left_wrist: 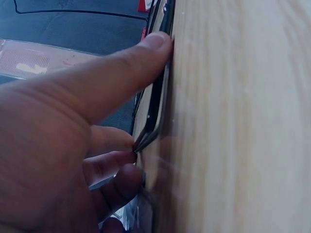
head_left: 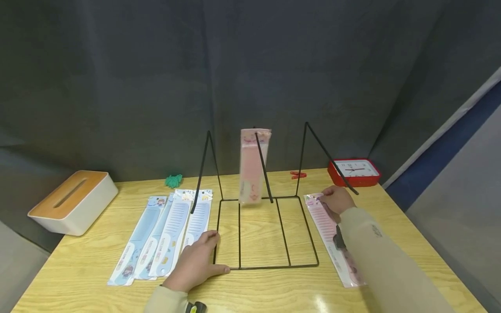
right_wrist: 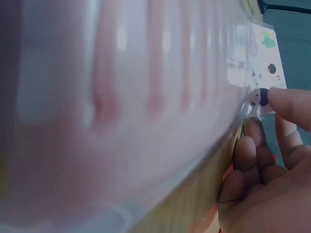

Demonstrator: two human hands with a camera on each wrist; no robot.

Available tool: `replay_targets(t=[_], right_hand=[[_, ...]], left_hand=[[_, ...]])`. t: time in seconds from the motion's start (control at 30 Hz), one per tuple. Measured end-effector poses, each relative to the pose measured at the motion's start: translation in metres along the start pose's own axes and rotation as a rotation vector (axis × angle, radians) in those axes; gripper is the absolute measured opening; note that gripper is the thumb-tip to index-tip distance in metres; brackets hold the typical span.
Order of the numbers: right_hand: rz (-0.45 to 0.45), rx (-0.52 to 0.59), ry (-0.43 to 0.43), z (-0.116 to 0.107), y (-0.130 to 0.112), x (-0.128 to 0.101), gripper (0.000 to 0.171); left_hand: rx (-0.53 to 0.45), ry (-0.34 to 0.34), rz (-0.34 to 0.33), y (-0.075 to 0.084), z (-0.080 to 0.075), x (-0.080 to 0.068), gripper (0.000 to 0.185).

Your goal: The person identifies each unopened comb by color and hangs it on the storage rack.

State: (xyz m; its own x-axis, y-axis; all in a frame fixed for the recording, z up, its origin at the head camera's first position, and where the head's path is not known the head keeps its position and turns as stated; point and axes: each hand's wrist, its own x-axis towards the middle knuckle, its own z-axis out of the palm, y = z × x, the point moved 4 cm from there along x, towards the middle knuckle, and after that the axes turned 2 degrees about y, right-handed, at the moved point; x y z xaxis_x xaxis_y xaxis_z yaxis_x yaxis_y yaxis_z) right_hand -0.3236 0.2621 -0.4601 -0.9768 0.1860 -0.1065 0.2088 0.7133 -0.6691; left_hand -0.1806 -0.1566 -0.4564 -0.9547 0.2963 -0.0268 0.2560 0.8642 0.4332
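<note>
A black wire rack [head_left: 283,234] with three upright prongs stands on the table. My left hand [head_left: 197,261] holds its near left corner, the thumb [left_wrist: 155,41] on the front wire and the fingers at the side wire. A packaged pink comb [head_left: 250,169] hangs from the middle prong. To the right of the rack, my right hand [head_left: 337,201] pinches the top end of another packaged pink comb [head_left: 325,224]. Its header card [right_wrist: 269,48] shows a round hole beside my thumb. The right sleeve covers part of that pack's lower end.
Several packaged blue combs [head_left: 170,234] lie left of the rack, some overlapping. A white tissue box [head_left: 84,208] with a wooden lid stands at the far left. Along the back are a green bundle [head_left: 173,181], a red clip [head_left: 298,174] and a red clock [head_left: 354,171].
</note>
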Motion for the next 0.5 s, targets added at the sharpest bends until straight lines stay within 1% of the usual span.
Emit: replay_targets(t=[0.07,0.13,0.17,0.27,0.37,0.43,0.5], right_hand=[[0.009,0.053,0.007,-0.003,-0.001,-0.004,0.033],[0.02,0.127,0.011,-0.005,-0.003,-0.007,0.036],[0.026,0.196,0.008,-0.006,-0.005,-0.008,0.039],[0.088,0.407,0.007,-0.009,-0.012,-0.016,0.049],[0.135,0.6,-0.003,-0.014,-0.028,-0.03,0.058],[0.125,0.636,-0.01,-0.018,-0.044,-0.043,0.058],[0.079,0.66,-0.022,-0.023,-0.063,-0.06,0.055]], left_hand=[[0.0,-0.002,0.003,0.001,0.0,0.0,0.096],[0.005,0.002,0.007,0.002,-0.001,-0.001,0.097],[0.007,0.003,0.007,0.002,-0.001,0.0,0.097],[0.01,0.004,0.01,0.003,-0.001,0.0,0.097],[0.005,0.003,0.012,0.003,-0.002,0.0,0.097],[0.006,0.002,0.014,0.004,-0.002,0.0,0.097],[0.007,0.002,0.015,0.003,-0.002,0.0,0.096]])
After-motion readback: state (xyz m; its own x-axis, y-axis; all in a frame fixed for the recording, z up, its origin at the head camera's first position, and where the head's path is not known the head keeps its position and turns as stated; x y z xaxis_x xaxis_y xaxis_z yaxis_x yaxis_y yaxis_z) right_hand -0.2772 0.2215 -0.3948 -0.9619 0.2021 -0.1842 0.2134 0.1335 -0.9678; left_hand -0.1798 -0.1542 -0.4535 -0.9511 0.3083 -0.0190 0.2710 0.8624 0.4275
